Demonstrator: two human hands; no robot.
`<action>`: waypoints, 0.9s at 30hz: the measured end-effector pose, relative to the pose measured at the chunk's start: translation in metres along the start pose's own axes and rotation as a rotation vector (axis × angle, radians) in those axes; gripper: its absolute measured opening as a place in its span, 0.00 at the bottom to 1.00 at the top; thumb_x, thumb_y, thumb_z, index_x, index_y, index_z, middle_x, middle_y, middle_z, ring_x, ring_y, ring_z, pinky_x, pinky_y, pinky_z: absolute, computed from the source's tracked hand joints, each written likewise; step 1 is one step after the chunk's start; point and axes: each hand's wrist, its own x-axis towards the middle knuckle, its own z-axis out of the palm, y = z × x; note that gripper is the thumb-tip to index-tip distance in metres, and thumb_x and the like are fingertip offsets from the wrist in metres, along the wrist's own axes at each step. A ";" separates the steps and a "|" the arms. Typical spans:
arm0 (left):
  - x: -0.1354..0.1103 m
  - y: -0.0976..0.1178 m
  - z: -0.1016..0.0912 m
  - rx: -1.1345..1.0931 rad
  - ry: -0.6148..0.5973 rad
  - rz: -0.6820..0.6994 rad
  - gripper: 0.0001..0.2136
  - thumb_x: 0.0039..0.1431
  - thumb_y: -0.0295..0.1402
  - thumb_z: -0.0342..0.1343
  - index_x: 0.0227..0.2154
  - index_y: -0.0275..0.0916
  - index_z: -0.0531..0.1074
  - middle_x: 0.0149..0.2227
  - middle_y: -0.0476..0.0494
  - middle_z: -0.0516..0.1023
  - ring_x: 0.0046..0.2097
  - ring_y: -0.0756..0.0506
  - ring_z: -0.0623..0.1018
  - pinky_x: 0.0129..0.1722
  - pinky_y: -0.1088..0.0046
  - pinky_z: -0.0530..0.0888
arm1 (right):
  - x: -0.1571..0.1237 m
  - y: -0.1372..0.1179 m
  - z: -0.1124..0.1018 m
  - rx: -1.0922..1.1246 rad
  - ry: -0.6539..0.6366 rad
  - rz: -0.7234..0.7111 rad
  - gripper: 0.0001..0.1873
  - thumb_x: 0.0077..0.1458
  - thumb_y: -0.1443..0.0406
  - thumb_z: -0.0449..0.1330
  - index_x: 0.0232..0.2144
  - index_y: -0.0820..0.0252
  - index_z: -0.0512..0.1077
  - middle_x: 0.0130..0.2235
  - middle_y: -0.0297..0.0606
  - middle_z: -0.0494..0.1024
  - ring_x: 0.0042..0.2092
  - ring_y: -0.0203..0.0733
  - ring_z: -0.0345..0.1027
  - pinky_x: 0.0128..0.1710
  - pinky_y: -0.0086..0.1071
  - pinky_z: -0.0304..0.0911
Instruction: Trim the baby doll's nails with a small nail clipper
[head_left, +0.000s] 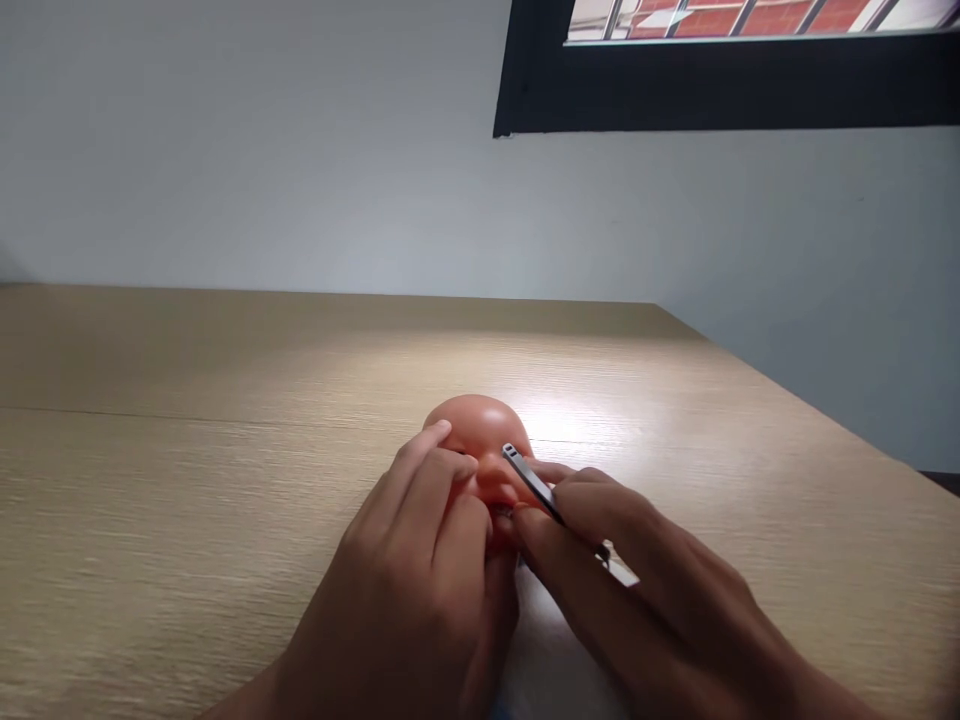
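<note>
A glossy pinkish doll's head (476, 420) rests face up on the table, its forehead, nose and mouth showing between my hands. My left hand (420, 560) is curved round the left side of the face, its fingers pressed on the cheek and near the eye. In my right hand (630, 560) is a slim dark tool with a grey, slotted end (517, 462), held between thumb and fingers. That end slants up over the face. The right thumb tip is at the doll's mouth, where details are too small to make out. A whitish piece (621, 570) shows beneath the right fingers.
The pale wooden table (187, 480) runs back to a grey-white wall (262, 150). Its right edge slants away. A dark-framed window (720, 85) with bars is at the upper right. Something pale (547, 640) lies between my wrists, its kind unclear.
</note>
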 end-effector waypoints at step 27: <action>-0.002 0.000 0.000 -0.125 -0.059 -0.051 0.06 0.61 0.22 0.51 0.37 0.31 0.72 0.37 0.37 0.74 0.47 0.40 0.74 0.60 0.52 0.72 | 0.007 -0.003 -0.015 -0.019 -0.173 0.100 0.10 0.65 0.72 0.49 0.37 0.57 0.69 0.29 0.32 0.72 0.24 0.31 0.62 0.22 0.25 0.64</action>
